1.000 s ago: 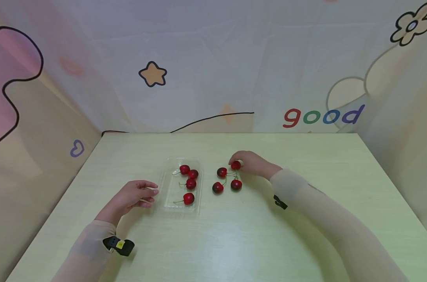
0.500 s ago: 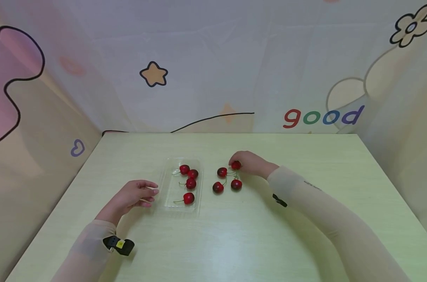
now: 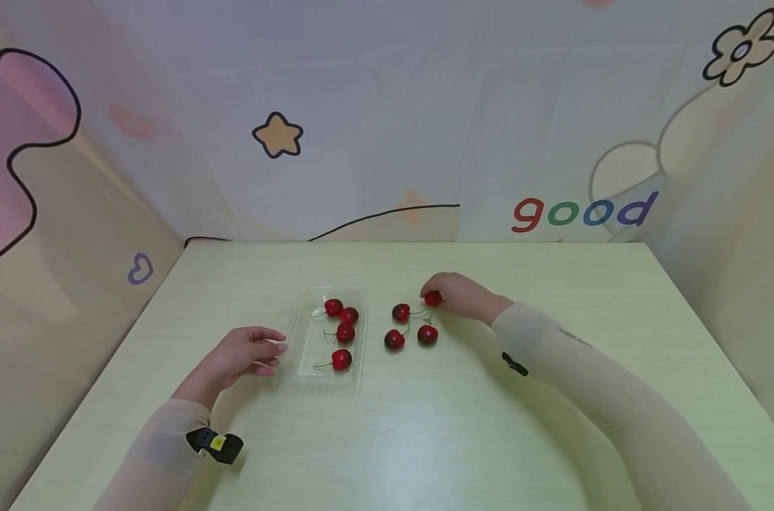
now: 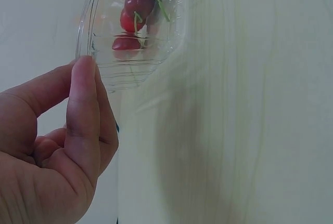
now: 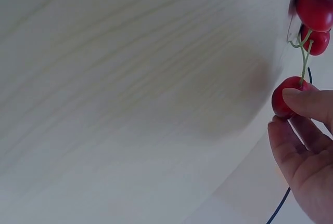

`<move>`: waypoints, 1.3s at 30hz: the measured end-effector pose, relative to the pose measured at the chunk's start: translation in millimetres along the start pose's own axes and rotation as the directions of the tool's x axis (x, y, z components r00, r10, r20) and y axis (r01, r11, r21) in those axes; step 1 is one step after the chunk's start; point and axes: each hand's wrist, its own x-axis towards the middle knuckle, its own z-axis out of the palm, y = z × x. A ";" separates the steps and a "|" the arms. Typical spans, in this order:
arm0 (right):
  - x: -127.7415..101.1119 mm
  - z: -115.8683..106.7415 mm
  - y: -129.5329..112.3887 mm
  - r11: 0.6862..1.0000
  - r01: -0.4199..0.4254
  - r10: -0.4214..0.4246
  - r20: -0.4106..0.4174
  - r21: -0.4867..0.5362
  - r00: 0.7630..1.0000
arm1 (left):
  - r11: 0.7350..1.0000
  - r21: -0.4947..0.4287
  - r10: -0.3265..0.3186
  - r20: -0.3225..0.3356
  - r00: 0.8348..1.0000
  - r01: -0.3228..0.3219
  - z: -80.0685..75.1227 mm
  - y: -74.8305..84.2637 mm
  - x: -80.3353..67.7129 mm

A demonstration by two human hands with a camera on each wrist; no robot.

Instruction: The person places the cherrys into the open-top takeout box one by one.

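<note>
Here, a round red cherry (image 3: 433, 299) pinched by the right hand (image 3: 460, 294), left hand (image 3: 241, 353) loose-fingered beside a clear plastic tray (image 3: 311, 346).

We see one glossy red cherry (image 5: 281, 104) pinched in the right hand (image 3: 460, 293), its green stem turned toward three other dark red cherries (image 3: 427, 335), which lie near it on the pale desk (image 3: 476, 440). To the left of these, a clear plastic tray (image 3: 311, 344) lies flat, its long side running away from us, and inside we count four cherries (image 3: 341, 360): three close together, the fourth apart and nearer to us, the visible stems pointing left.
</note>
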 end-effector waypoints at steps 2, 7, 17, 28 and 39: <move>-1.8 -1.6 0.7 1.000 -0.002 0.002 -0.002 0.005 1.000 | 1.000 -0.001 -0.003 -0.003 1.000 0.003 0.1 0.9 -0.1; -6.3 -5.3 0.0 1.000 -0.007 0.007 -0.004 0.013 1.000 | 1.000 -0.001 -0.003 -0.005 1.000 0.003 0.3 1.5 -1.0; -11.5 -17.0 -4.2 1.000 0.009 -0.009 -0.011 -0.002 1.000 | 1.000 0.006 0.000 -0.001 1.000 0.000 -1.1 0.5 1.6; -12.6 -23.8 -23.5 0.996 0.091 -0.091 -0.032 -0.003 0.995 | 1.000 0.008 -0.008 -0.009 1.000 0.008 -0.1 0.0 1.1; -13.4 -27.3 -50.1 0.990 0.143 -0.141 -0.065 0.016 0.988 | 1.000 0.010 -0.002 -0.011 1.000 0.002 0.5 -1.0 0.9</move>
